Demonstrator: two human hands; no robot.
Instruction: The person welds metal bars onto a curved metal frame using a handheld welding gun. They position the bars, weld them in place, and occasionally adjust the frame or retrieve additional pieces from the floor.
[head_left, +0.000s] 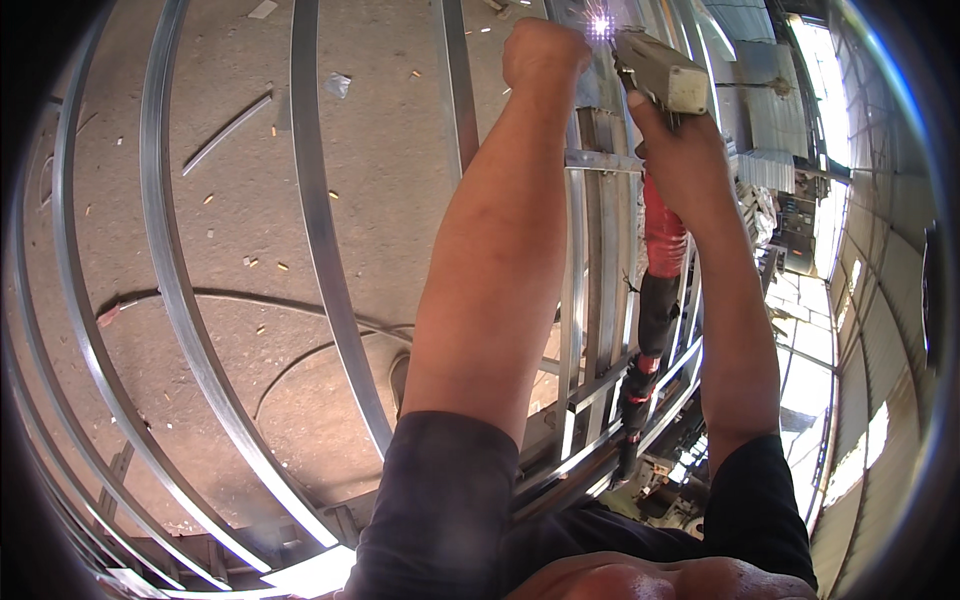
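Observation:
My right hand (686, 161) is closed around a welding torch (624, 71). Just above its knuckles sits a beige block-shaped piece (667, 71), possibly a guard. From beneath that hand runs the torch's thick cable (664, 240), wrapped in red and black. A bright violet-white welding arc (600, 26) burns at the torch tip, and its glare hides the joint. Left of the arc, my left hand (544, 52) is curled like a fist close to the metal frame; whether it grips a bar is hidden.
Long steel tubes (315, 187) of the frame curve across the left. A crosspiece (600, 160) joins bars below the arc. On the concrete floor (240, 225) lie a dark hose (255, 298), a metal offcut (225, 135) and scraps. Corrugated sheets (765, 172) stand at right.

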